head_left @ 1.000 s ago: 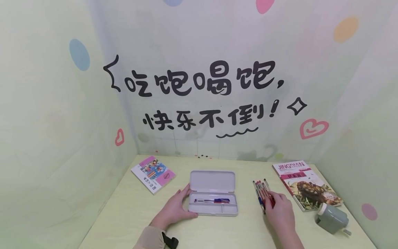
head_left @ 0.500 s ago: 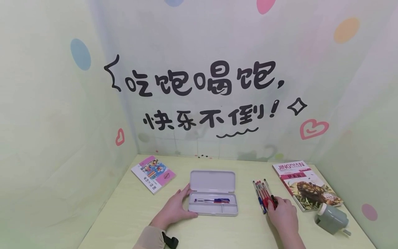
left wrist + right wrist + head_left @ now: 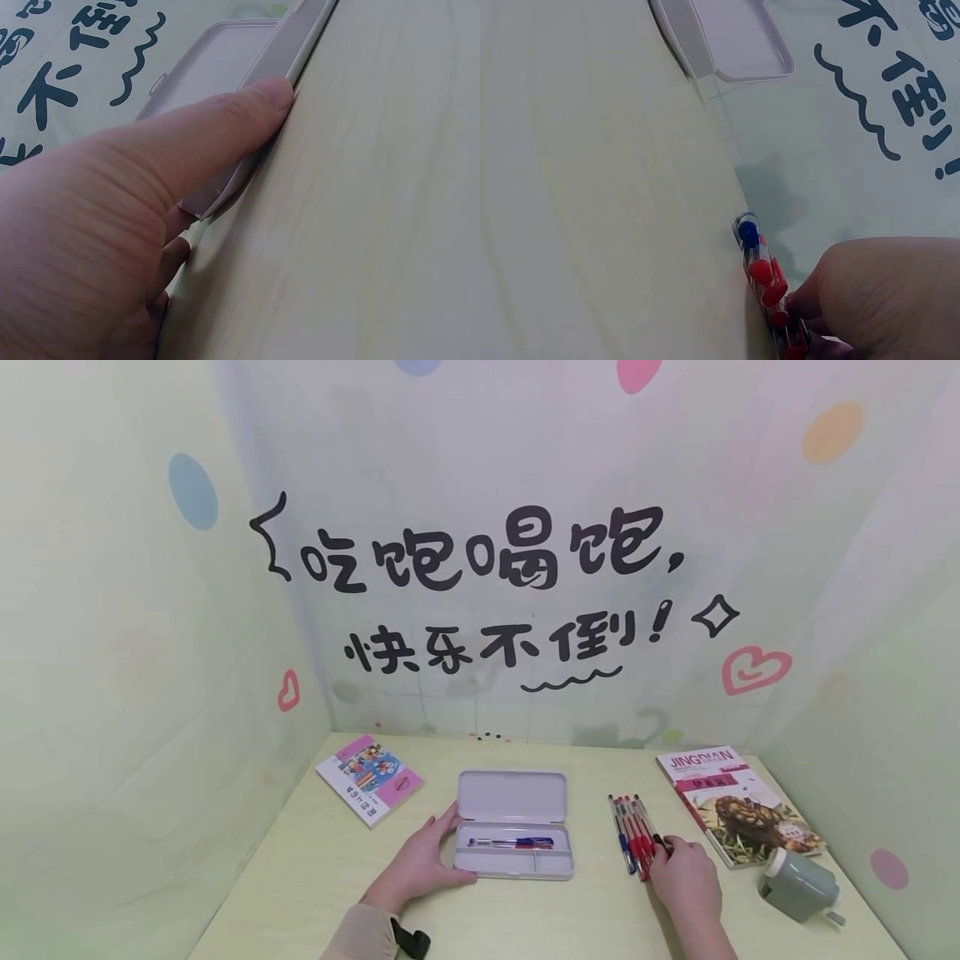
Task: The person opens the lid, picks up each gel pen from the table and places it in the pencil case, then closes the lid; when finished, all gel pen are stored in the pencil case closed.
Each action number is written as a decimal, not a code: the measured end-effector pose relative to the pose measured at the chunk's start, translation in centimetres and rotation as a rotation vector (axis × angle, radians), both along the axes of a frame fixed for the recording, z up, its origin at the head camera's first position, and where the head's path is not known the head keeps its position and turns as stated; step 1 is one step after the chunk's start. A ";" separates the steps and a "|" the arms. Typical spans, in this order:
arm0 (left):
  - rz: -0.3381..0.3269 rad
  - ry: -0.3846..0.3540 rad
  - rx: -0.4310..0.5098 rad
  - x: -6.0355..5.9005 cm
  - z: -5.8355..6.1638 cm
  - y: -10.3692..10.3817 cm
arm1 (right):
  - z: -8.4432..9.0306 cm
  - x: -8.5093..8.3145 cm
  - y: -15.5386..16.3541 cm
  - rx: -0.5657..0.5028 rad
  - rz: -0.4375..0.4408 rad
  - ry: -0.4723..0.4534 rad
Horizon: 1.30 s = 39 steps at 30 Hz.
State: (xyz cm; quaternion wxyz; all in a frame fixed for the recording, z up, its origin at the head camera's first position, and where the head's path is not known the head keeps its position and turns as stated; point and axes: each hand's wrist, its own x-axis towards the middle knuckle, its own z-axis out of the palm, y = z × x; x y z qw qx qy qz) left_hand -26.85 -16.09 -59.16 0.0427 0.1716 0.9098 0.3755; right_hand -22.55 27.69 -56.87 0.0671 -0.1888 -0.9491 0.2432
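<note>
Right hand (image 3: 686, 877) position relative to the row of red- and blue-capped ballpoint pens (image 3: 632, 831) lying on the pale yellow-green wooden desk (image 3: 315, 877). Compared with one second ago, this hand has slid back toward the person: earlier it covered the near half of the row, whereas now only the fingertips (image 3: 663, 850) meet the near ends of the rightmost pens, and more of the barrels lie exposed. Over the same interval the pens appear nudged slightly closer together, with no pen lifted off the desk. This suggests the hand is settling on a single pen at the right edge of the row rather than gathering the whole set. In the right wrist view the fingers (image 3: 810, 307) curl in against the capped pen ends (image 3: 769, 281); whether one pen is already pinched cannot be told, since the contact is hidden behind the hand.

Left hand (image 3: 420, 864) position is unchanged. It rests palm down on the desk with straight fingers laid along the left end of the open light grey rectangular pencil case (image 3: 514, 852), the thumb (image 3: 225, 127) pressed against the case's side wall, steadying it without gripping. The lid (image 3: 512, 795) stands tipped back behind the tray, in which one blue-and-red pen (image 3: 512, 842) lies lengthwise. The pen row sits just right of the case, well apart from it, between the case and the glossy red-titled book (image 3: 738, 802).
</note>
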 end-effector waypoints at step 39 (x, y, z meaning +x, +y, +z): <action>0.002 0.007 0.012 0.3 0.4 0.1 | 1.0 -0.3 -4.0 0.014 0.109 0.393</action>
